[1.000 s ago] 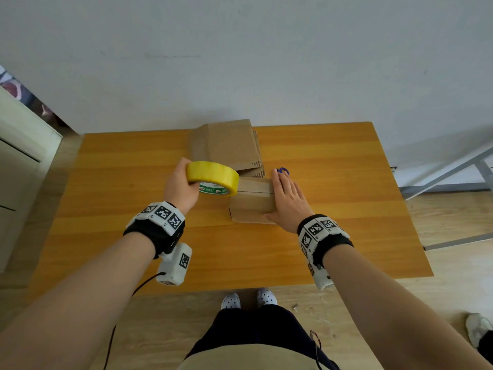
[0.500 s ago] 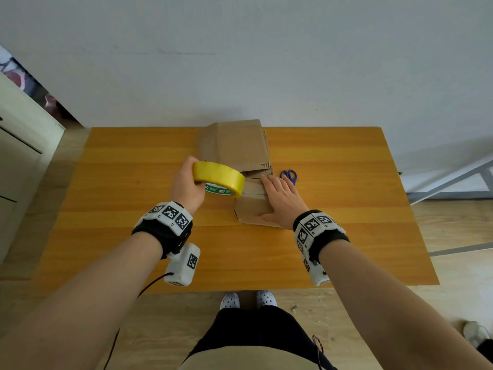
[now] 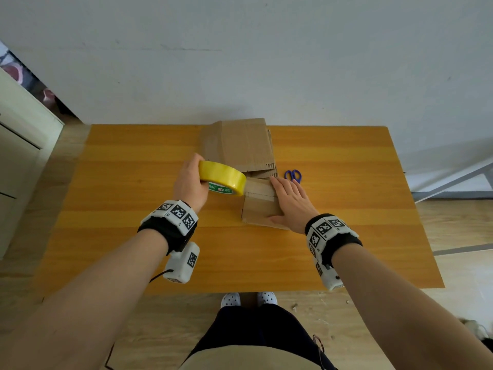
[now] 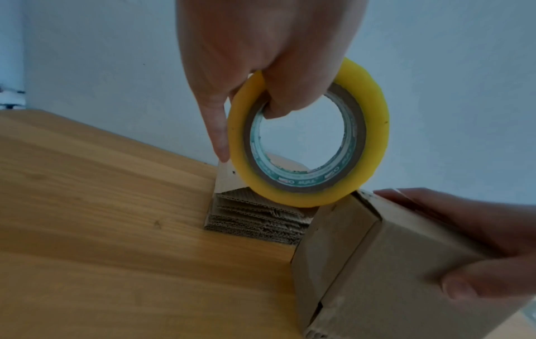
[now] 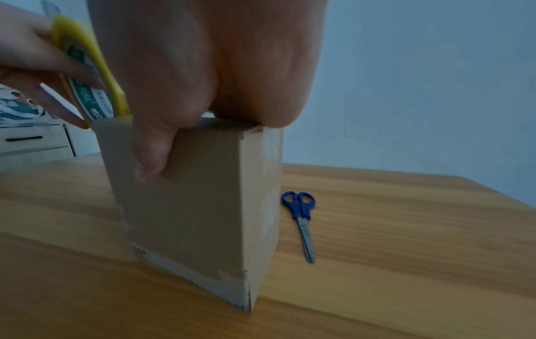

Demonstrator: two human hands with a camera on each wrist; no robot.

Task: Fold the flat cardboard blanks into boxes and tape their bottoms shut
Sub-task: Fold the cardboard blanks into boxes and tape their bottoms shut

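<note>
A small folded cardboard box (image 3: 258, 209) stands on the wooden table (image 3: 133, 198) with its closed flaps facing up. My right hand (image 3: 290, 201) lies flat on its top, fingers straight, and the thumb (image 5: 150, 156) reaches down the near side. My left hand (image 3: 188, 182) grips a yellow tape roll (image 3: 222, 177), with fingers through its core (image 4: 301, 142). The roll's lower rim (image 4: 304, 199) meets the box's upper left edge (image 4: 356, 199). A stack of flat blanks (image 3: 240, 145) lies behind the box. Whether a strip of tape is pulled out cannot be seen.
Blue-handled scissors (image 3: 293, 175) lie on the table just right of the box, blades toward me (image 5: 307, 240). A white cabinet (image 3: 18, 145) stands left of the table, and the wall runs along its far edge. Bare wood spreads left, right and in front of the box.
My left hand has brought the tape roll down and right to the box's left top edge. My right hand has slid further onto the box top, uncovering the scissors behind it.
</note>
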